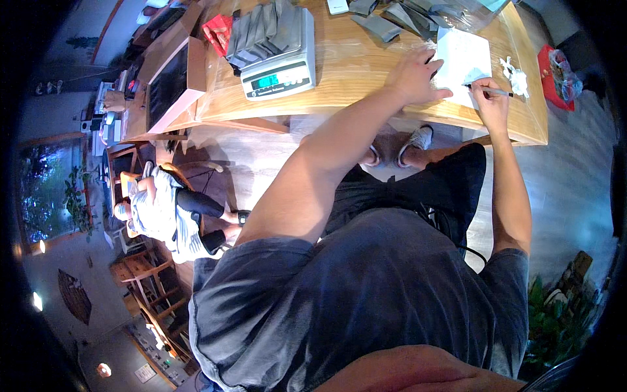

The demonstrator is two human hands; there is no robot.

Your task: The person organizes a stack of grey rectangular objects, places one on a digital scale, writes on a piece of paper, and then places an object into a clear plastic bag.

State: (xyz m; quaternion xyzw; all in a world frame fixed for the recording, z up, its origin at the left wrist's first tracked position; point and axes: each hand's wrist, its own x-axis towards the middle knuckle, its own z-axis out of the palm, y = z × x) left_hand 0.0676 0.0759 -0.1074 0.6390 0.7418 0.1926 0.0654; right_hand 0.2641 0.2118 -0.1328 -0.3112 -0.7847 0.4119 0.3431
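My right hand (491, 104) pinches a dark pen (500, 92), its tip on the lower right part of a white sheet of paper (465, 55). My left hand (415, 78) rests at the paper's left edge, fingers spread and holding nothing. Both are over the near right part of a wooden table (353, 81). To the left stands a digital scale (279, 80) with a lit display. A stack of dark grey flat pouches (269, 32) lies on it. Just right of the paper sits a crumpled white piece (516, 78), possibly tissue or plastic.
More grey pouches (385, 26) lie beyond my left hand, beside clear plastic (467, 13). A red packet (217, 32) sits behind the scale, near an open cardboard box (175, 85). A red bin (555, 77) stands right of the table. A person (163, 209) sits at left.
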